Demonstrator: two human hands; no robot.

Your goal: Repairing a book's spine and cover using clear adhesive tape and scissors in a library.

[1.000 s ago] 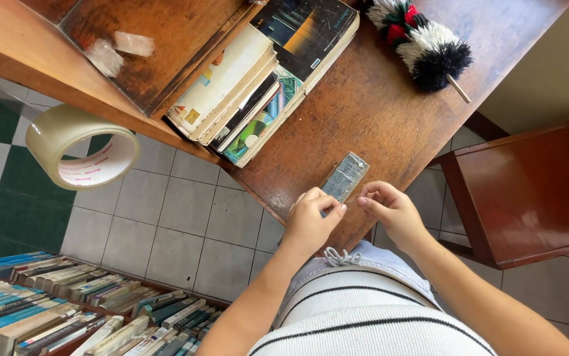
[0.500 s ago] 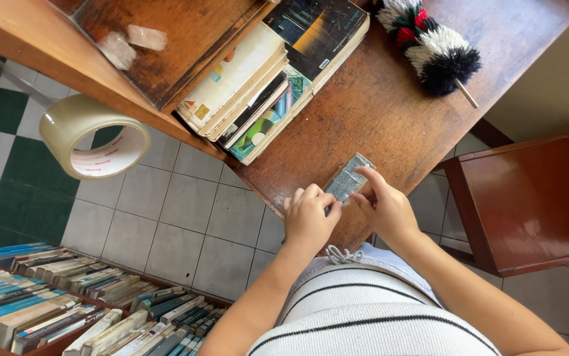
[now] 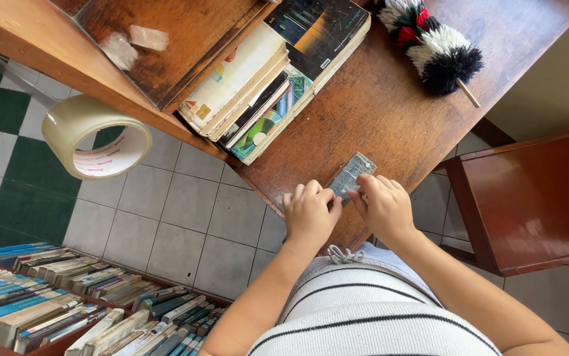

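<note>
Both hands have closed in since a second ago: left hand (image 3: 309, 212) and right hand (image 3: 382, 206) now pinch the small grey packet (image 3: 350, 175) flat at the wooden table (image 3: 376, 112) edge, near the book stack (image 3: 264, 86).

Grey-silver flat packet (image 3: 350, 175) on desk edge.

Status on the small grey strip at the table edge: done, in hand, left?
Done: the grey strip lies flat on the wooden table near its edge. In hand: left hand and right hand both pinch its near end; whether it is lifted at all cannot be told. Left: the book stack, tape roll and feather duster lie untouched.
</note>
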